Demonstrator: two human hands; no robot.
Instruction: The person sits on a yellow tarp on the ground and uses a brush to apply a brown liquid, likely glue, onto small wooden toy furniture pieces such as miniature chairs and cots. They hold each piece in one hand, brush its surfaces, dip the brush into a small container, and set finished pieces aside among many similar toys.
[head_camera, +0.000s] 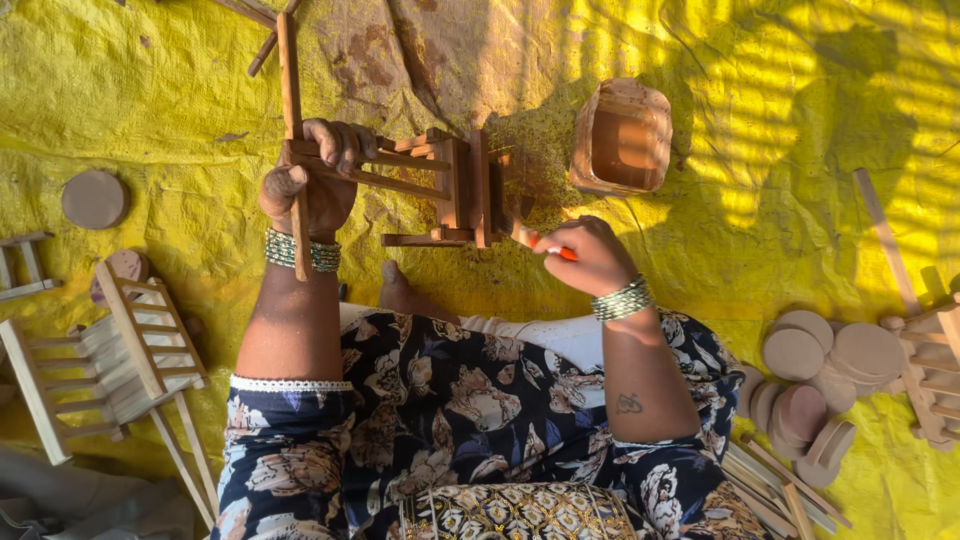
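My left hand (312, 178) grips the slatted back of a small brown-stained wooden chair (440, 190), which lies tipped over a yellow sheet (150, 100). A long leg of the chair (291, 90) sticks up past my fingers. My right hand (582, 255) is closed around a thin brush with an orange-red handle (560, 251), its tip at the chair's lower edge. A small tub of brown stain (622, 140) stands just beyond my right hand.
An unstained slatted wooden chair (105, 365) lies at the left, with round wooden discs (94, 198) near it. At the right sit several wooden discs (815, 375), loose sticks (780, 480) and another pale frame (935, 365). My foot (400, 290) rests under the chair.
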